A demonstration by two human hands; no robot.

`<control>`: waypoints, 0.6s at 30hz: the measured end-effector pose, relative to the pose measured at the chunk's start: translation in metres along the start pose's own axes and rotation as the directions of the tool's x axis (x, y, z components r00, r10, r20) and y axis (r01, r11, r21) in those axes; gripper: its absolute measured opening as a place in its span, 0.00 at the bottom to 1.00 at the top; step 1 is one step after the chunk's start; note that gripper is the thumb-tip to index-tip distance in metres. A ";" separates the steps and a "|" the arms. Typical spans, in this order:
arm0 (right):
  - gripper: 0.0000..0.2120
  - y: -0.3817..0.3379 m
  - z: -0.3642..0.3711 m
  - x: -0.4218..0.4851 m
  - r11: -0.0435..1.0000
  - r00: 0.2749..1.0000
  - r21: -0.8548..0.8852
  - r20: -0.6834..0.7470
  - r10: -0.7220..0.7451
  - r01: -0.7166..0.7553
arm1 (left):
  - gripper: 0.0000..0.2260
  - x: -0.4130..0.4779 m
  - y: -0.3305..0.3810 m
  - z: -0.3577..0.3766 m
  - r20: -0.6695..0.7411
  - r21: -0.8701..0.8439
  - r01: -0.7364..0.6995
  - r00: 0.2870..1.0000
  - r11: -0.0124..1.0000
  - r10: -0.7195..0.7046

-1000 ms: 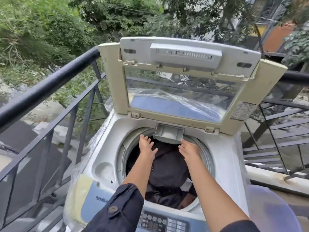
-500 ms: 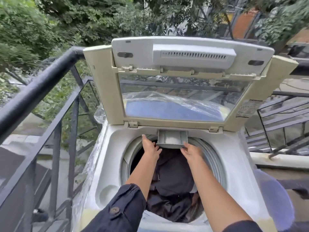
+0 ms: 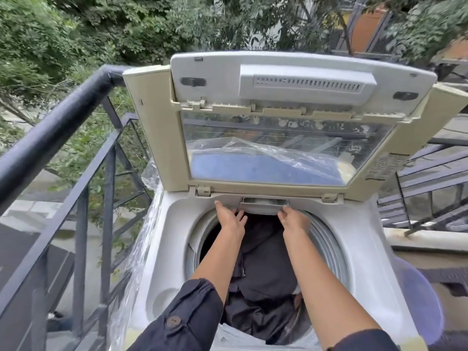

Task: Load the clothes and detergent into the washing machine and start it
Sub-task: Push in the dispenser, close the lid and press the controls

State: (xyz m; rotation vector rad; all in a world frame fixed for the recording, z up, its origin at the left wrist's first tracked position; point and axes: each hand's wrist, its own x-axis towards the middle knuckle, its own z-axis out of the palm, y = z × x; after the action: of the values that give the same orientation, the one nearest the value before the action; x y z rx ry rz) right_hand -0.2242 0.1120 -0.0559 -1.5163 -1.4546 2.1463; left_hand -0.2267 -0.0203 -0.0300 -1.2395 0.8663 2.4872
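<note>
A white top-loading washing machine (image 3: 167, 239) stands with its beige, glass-paned lid (image 3: 154, 127) raised upright. Dark clothes (image 3: 266, 272) fill the drum. At the back rim of the opening a grey detergent drawer (image 3: 264, 203) sits almost fully pushed in. My left hand (image 3: 230, 216) rests flat against the rim just left of the drawer, fingers apart. My right hand (image 3: 293, 219) touches the drawer's front at its right end, fingertips pressed on it.
A black metal railing (image 3: 58, 127) runs close along the left of the machine, with trees beyond. Clear plastic wrap (image 3: 149, 173) clings to the machine's left side. A bluish round tub (image 3: 417, 300) stands at the right, beside more railing and a ledge.
The detergent drawer, which stuck out over the drum, has been pushed back into its slot. Both hands moved forward with it. The view has tilted down and closer.
</note>
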 end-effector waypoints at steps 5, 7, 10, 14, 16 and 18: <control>0.12 -0.002 0.006 0.011 0.999 1.000 0.049 0.018 0.019 -0.019 | 0.28 0.006 0.001 0.006 -0.017 -0.031 0.007 1.000 0.999 -0.007; 0.14 -0.002 0.008 0.014 1.000 1.000 -0.001 0.008 0.011 -0.011 | 0.28 0.008 0.000 0.007 -0.027 -0.055 0.013 1.000 0.998 -0.014; 0.12 -0.004 0.009 0.011 0.997 0.999 0.064 0.022 0.032 -0.034 | 0.27 0.008 0.000 0.010 -0.047 -0.103 0.009 0.999 0.995 -0.014; 0.12 -0.011 0.014 0.002 0.988 0.999 0.151 0.027 0.034 -0.037 | 0.28 0.008 0.003 0.016 -0.066 -0.152 0.006 0.998 0.988 -0.016; 0.12 -0.012 0.013 0.000 0.989 0.999 0.143 0.031 0.034 -0.038 | 0.28 0.007 0.004 0.017 -0.070 -0.139 0.012 0.997 0.990 -0.022; 0.11 -0.013 0.013 -0.001 0.992 0.999 0.121 0.038 0.037 -0.041 | 0.26 0.002 0.006 0.018 -0.093 -0.066 -0.003 0.996 0.998 -0.003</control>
State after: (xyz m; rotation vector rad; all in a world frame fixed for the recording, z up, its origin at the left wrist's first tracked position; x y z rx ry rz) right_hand -0.2391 0.1108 -0.0450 -1.4838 -1.2886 2.2503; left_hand -0.2422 -0.0138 -0.0205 -1.3872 0.8119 2.4940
